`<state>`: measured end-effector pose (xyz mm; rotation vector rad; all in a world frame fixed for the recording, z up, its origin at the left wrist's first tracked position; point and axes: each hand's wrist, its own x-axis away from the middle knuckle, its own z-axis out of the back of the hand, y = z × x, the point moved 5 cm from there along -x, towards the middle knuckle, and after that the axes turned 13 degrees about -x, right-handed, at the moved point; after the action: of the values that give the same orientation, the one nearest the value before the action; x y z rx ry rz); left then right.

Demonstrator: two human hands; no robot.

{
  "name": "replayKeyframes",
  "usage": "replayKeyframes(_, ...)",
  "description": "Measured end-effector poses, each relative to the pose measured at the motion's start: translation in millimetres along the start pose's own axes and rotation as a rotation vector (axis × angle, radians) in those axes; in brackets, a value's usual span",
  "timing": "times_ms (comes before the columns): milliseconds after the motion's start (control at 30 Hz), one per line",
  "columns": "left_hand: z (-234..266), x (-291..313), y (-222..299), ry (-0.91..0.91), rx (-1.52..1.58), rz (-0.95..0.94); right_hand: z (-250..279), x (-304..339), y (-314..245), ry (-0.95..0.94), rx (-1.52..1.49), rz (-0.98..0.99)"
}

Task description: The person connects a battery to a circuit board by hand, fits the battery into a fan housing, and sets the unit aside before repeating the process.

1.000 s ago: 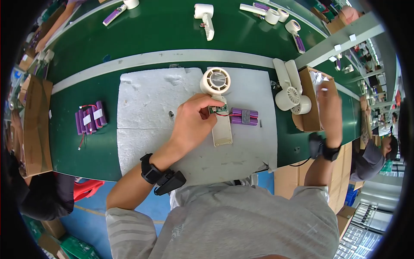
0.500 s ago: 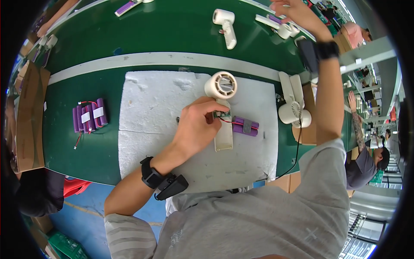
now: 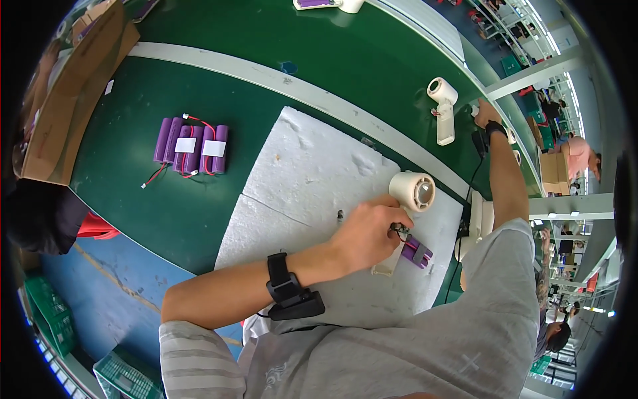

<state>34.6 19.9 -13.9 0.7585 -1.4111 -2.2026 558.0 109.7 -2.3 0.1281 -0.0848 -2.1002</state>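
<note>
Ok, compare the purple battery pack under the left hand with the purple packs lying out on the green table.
The battery pack by the left hand is a small one lying on the white foam mat, wired to the cream fan body. The packs on the green table form a larger cluster with white labels, their red leads loose, and no hand near them. Both are purple cylindrical cells with red wiring.

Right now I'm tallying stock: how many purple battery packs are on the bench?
2: a purple battery pack lying on the green bench left of the foam mat, and a small purple pack beside the left hand.
</note>
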Motion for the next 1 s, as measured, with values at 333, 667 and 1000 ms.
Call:
replayKeyframes(333, -6, -8, 3, -0.042, 0.013, -0.043, 76, 45, -7, 0.052, -0.894, 0.023)
replayKeyframes(667, -7, -6, 1, -0.038, -0.049, -0.062, 54, 98, -130, -0.138, -0.350, 0.141)
replayKeyframes(1000, -8, -3, -3, -0.052, -0.079, -0.051, 126, 151, -315, -0.157, -0.622, 0.753)
